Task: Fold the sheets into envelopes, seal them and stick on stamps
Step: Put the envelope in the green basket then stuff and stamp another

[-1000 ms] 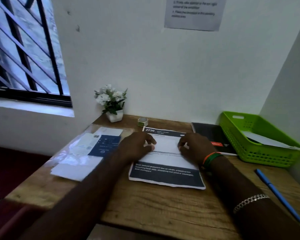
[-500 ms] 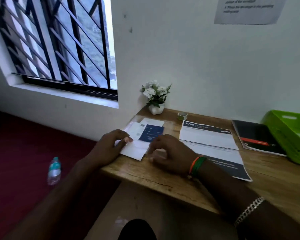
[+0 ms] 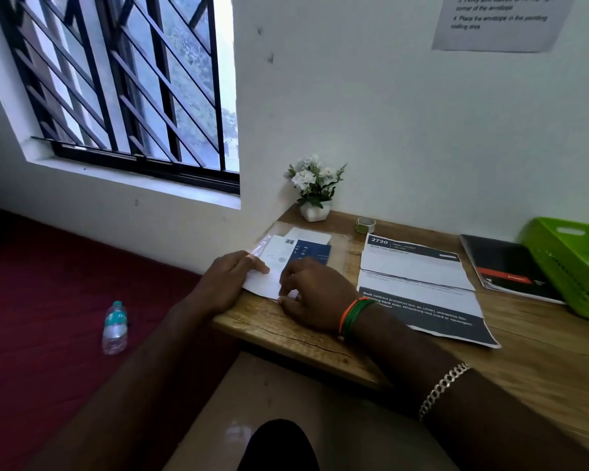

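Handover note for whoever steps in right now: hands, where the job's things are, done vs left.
Left hand: thumb and fingers pinch the left edge of the white envelope at the desk's front-left corner.
Right hand: fingers curled down on the envelope's right side; whether it grips or only presses, I cannot tell.
Printed sheet lies flat beside the right hand, creased across, not in an envelope.
Clear packet of envelopes and a blue card lies just behind the hands; tape roll at the wall; green basket far right.
Done: sheet creased.
Left: insert, seal, stamp. No stamps identifiable.
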A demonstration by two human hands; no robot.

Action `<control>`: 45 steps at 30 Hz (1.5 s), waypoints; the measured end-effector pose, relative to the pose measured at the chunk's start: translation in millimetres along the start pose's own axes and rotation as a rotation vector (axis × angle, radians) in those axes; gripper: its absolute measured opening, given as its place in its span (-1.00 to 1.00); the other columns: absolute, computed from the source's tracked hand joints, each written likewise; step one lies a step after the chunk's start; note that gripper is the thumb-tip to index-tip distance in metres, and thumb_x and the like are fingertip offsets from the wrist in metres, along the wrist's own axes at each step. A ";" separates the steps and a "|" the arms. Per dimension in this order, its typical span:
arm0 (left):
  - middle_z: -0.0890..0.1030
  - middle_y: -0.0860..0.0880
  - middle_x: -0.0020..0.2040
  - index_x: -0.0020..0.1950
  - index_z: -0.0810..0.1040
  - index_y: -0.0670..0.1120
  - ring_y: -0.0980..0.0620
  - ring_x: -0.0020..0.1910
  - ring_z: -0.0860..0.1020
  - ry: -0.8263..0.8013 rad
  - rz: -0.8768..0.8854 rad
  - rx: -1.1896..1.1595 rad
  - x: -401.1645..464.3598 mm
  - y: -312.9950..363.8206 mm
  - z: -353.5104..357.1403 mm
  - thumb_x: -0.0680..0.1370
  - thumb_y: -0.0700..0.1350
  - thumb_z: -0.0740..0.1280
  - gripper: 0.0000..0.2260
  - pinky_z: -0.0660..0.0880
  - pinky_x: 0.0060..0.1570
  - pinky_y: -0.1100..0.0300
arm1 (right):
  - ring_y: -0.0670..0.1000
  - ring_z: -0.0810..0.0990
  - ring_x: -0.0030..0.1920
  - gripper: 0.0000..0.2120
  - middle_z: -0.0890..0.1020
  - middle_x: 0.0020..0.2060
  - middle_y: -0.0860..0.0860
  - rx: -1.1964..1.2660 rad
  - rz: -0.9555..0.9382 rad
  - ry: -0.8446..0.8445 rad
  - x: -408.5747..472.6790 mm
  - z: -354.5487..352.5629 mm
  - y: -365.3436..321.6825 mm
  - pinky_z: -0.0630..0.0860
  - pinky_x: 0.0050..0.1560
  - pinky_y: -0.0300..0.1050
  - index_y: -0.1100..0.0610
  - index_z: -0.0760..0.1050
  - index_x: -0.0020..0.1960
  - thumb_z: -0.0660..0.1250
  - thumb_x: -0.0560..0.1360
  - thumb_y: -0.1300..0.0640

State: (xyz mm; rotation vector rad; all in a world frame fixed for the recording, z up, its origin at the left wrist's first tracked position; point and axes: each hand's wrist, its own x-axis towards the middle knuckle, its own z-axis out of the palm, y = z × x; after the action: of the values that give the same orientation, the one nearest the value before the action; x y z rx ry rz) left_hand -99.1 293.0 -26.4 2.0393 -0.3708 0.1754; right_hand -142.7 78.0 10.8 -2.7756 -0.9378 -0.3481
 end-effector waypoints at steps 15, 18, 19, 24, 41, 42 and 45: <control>0.65 -0.01 0.23 0.09 0.74 0.08 0.07 0.19 0.58 -0.024 0.057 0.091 -5.2 1.6 -6.3 0.58 0.08 0.09 -0.59 0.46 0.17 0.18 | 0.02 0.55 -0.05 -0.85 0.65 -0.07 0.05 0.351 0.270 0.071 8.6 6.6 0.6 0.43 -0.07 -0.08 0.05 0.53 -0.09 0.23 0.61 0.08; 0.69 0.02 0.12 -0.02 0.74 0.09 -0.02 0.15 0.60 -0.013 0.049 0.011 -10.5 4.9 -5.8 0.47 0.04 0.27 -0.75 0.48 -0.03 0.14 | 0.01 0.56 -0.08 -0.83 0.63 -0.13 0.01 0.352 0.312 0.115 12.4 11.1 -0.9 0.43 -0.09 -0.08 0.08 0.54 -0.09 0.27 0.60 0.02; 0.69 0.05 0.08 -0.06 0.74 0.10 0.00 0.14 0.61 0.003 0.055 0.019 -10.3 4.3 -4.6 0.44 0.03 0.33 -0.80 0.50 -0.02 0.13 | -0.02 0.57 -0.09 -0.83 0.63 -0.15 -0.03 0.369 0.316 0.127 13.2 12.4 -1.5 0.45 -0.09 -0.09 0.06 0.55 -0.10 0.31 0.58 -0.01; 0.68 0.20 -0.02 -0.16 0.68 0.15 0.08 0.09 0.62 0.084 0.084 0.179 -12.5 -1.7 -2.0 0.34 0.06 0.49 -0.89 0.55 0.21 -0.11 | -0.13 0.58 -0.12 -0.76 0.64 -0.13 -0.12 0.322 0.246 0.110 10.0 13.3 -4.4 0.56 -0.09 -0.12 -0.04 0.57 -0.09 0.44 0.43 -0.19; 0.65 0.13 0.17 0.40 0.48 0.09 0.10 0.14 0.64 0.340 0.327 -0.058 -18.2 6.9 -5.2 0.39 0.05 0.60 -0.38 0.55 0.11 0.30 | -0.10 0.59 -0.25 -0.87 0.64 -0.28 -0.09 0.366 0.080 0.471 14.2 -33.2 -44.2 0.56 -0.20 -0.01 -0.02 0.56 -0.16 0.31 0.53 -0.01; 0.62 0.13 0.24 0.47 0.41 0.07 0.08 0.17 0.63 0.373 0.341 -0.102 -19.6 11.7 -4.5 0.39 0.04 0.59 -0.31 0.53 0.17 0.27 | -0.12 0.58 -0.26 -0.88 0.64 -0.29 -0.09 0.432 0.080 0.525 14.6 -41.1 -45.9 0.56 -0.21 -0.05 0.00 0.57 -0.15 0.33 0.54 0.03; 0.52 0.22 0.31 0.54 0.28 0.07 0.10 0.23 0.58 0.446 0.385 -0.167 -20.6 34.9 0.7 0.39 0.09 0.54 -0.22 0.52 0.21 0.16 | -0.09 0.60 -0.26 -0.88 0.63 -0.30 -0.08 0.605 0.113 0.693 15.3 -68.5 -47.0 0.59 -0.24 -0.09 0.09 0.60 -0.14 0.36 0.55 0.10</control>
State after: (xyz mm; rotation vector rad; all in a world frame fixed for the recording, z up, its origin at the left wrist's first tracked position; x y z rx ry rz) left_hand -130.1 280.8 -3.4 1.6875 -0.4726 0.7932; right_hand -170.7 106.2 85.4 -1.9301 -0.5739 -0.7850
